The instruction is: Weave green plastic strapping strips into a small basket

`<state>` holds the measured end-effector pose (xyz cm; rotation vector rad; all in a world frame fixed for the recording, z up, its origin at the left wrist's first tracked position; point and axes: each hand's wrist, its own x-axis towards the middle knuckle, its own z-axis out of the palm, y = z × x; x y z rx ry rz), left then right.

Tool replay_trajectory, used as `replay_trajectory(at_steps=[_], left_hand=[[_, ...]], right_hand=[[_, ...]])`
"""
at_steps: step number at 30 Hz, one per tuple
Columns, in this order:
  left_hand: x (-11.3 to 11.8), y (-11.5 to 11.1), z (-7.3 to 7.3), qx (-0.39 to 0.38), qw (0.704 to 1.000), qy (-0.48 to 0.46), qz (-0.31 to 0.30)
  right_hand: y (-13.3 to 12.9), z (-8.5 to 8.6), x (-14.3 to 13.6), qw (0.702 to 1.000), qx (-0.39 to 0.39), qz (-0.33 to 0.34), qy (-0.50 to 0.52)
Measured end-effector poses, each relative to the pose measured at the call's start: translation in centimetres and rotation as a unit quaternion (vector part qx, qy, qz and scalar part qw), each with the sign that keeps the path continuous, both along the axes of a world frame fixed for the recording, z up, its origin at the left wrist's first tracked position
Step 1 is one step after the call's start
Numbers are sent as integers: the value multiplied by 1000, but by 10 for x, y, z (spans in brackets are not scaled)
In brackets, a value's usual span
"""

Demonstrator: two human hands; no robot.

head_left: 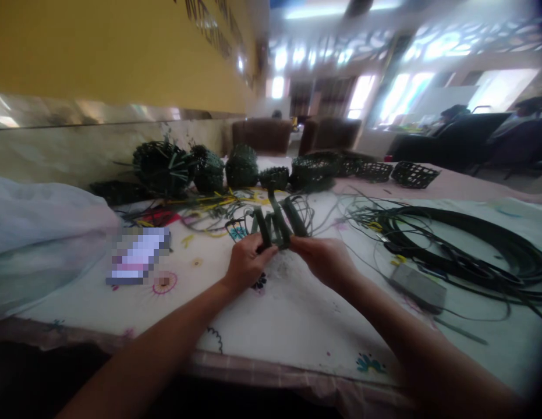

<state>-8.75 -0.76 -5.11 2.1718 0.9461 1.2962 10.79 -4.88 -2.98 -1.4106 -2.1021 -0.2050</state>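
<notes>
Dark green woven strips [276,226] stand up in a small cluster at the middle of the table, between my two hands. My left hand [248,259] grips the left side of this strip weave, its thumb laid along the near edge. On the right side, my right hand [321,256] pinches the weave near its lower edge; the fingertips are partly hidden. Thin loose strands curl out behind the piece on both sides. The picture is somewhat blurred, so the weave's exact shape is hard to make out.
Several dark green woven baskets [241,166] line the back of the table. At right lie a large coil of dark strip [463,215] and a grey block [419,288]. A phone [140,256] and white plastic sheeting [39,244] are at left. People sit far right.
</notes>
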Motion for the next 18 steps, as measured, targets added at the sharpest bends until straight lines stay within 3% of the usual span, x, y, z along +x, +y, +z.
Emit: replay_trajectory(at_steps=[7,11,18], left_hand=[[0,1,-1,11,999,16,-27],[0,1,0,32,999,32,-27],[0,0,1,57,995,71,-37]], right_hand=[[-7,3,-15,975,-89,-38,202],[-8,4,-14,961,-127,-18,245],[-13,5,-18,952,-82,-17,294]])
